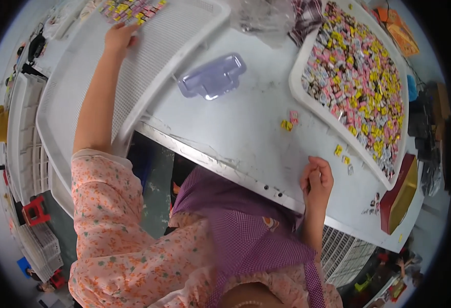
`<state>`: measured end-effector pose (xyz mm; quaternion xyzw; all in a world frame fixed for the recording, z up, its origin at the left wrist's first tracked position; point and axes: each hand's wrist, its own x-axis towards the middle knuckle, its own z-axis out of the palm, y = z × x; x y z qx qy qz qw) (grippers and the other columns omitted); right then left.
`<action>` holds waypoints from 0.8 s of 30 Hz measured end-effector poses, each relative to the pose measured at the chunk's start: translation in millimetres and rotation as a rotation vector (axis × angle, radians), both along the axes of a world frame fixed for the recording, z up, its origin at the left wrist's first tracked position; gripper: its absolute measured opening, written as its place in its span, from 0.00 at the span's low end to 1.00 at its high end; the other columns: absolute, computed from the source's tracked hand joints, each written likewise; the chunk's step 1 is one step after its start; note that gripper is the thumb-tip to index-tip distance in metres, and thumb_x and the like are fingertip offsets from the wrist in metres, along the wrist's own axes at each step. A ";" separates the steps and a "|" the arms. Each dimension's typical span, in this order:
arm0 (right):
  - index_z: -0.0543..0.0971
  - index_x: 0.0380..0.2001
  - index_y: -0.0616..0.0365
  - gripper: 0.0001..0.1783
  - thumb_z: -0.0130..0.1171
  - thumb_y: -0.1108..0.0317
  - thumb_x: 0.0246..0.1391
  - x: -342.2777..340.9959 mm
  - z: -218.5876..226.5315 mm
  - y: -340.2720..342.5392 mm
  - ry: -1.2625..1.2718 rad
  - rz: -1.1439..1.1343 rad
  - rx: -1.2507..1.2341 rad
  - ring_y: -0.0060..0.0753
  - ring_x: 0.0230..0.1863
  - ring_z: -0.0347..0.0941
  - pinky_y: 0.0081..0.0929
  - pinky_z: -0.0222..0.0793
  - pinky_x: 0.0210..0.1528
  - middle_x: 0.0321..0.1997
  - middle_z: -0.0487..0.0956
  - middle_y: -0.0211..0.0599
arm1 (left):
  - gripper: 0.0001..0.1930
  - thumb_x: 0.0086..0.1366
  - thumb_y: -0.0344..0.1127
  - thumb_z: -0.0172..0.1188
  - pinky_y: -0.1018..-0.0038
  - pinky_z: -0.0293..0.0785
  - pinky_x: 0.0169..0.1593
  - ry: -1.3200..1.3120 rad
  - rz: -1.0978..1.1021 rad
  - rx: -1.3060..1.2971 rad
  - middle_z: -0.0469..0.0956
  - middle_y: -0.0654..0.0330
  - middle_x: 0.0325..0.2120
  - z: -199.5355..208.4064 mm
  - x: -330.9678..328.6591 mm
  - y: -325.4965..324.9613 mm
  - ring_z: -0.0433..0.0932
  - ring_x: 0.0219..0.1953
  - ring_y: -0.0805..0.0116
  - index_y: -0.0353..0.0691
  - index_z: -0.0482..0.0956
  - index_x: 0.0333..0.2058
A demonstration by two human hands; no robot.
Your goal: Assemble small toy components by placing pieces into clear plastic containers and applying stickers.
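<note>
My left hand [121, 38] reaches far out over a white perforated tray [156, 56]. Its fingers are partly stretched and touch the near edge of a batch of small wrapped candies [133, 9], yellow and pink, lying close together; nothing shows in its grasp. My right hand [318, 179] rests by the table's near edge with the fingers loosely curled in and no object visible in them. Beyond it a yellow and a pink candy [290, 121] lie on the white table. To its right are a few more loose candies [342, 154].
A large white tray [300, 84] heaped with mixed wrapped candies stands at the right. A translucent purple plastic container [212, 77] lies mid-table. Clear plastic bags [264, 18] sit at the back. A red and gold box [400, 195] stands at the right edge; white trays [22, 138] are stacked left.
</note>
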<state>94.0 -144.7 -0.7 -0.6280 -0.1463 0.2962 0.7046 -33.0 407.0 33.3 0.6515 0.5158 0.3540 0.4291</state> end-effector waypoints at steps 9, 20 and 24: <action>0.73 0.42 0.61 0.11 0.40 0.77 0.61 -0.8 5.4 -0.3 -0.008 0.001 -0.025 0.13 0.13 0.54 0.12 0.45 0.12 0.19 0.67 0.27 | 0.29 0.57 0.48 0.64 0.71 0.71 0.47 0.219 -0.874 0.147 0.75 0.54 0.45 54.6 3.2 -201.1 0.75 0.42 0.66 0.44 0.71 0.55; 0.77 0.36 0.62 0.08 0.48 0.74 0.59 -1.5 0.8 -4.4 -0.031 0.067 0.012 0.12 0.17 0.59 0.12 0.51 0.15 0.25 0.69 0.26 | 0.34 0.47 0.47 0.69 0.56 0.53 0.60 0.504 -0.949 0.653 0.66 0.53 0.54 -18.4 2.2 -251.2 0.64 0.55 0.52 0.53 0.72 0.55; 0.78 0.35 0.61 0.07 0.50 0.76 0.56 -6.0 10.0 9.7 -0.484 0.051 -0.205 0.14 0.22 0.63 0.16 0.56 0.21 0.25 0.67 0.27 | 0.31 0.43 0.45 0.70 0.58 0.49 0.62 0.529 -1.145 0.646 0.66 0.54 0.56 -6.2 -8.9 -283.1 0.63 0.57 0.54 0.54 0.76 0.51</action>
